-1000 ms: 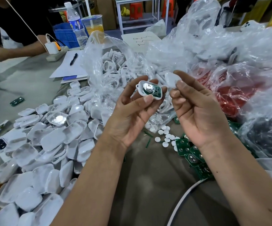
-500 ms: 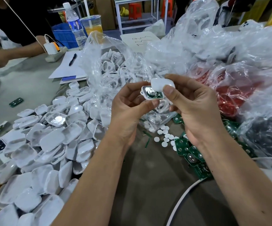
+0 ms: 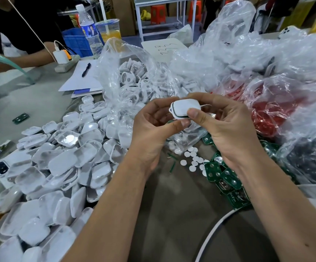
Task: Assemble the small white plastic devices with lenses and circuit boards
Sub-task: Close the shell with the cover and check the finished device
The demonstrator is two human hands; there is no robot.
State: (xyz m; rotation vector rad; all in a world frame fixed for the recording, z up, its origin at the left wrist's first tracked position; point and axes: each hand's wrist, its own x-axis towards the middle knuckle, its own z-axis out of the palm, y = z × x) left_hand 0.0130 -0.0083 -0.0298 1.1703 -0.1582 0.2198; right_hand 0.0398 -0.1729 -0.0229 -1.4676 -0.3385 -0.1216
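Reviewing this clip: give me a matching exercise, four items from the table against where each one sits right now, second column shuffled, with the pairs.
Items:
1. white device
2. green circuit boards
3. pile of white shells
4. pen

Places:
A. on the white paper at the far side
B. pinched between the left hand and the right hand
C. heaped on the table to the left of the arms
D. on the table under the right wrist

Pairs: 1-B, 2-D, 3-C, 4-A

Two hands; one white device [image 3: 186, 108]; one pen [image 3: 86, 69], one bottle [image 3: 88, 29] at 11 o'clock; white shells too many to count
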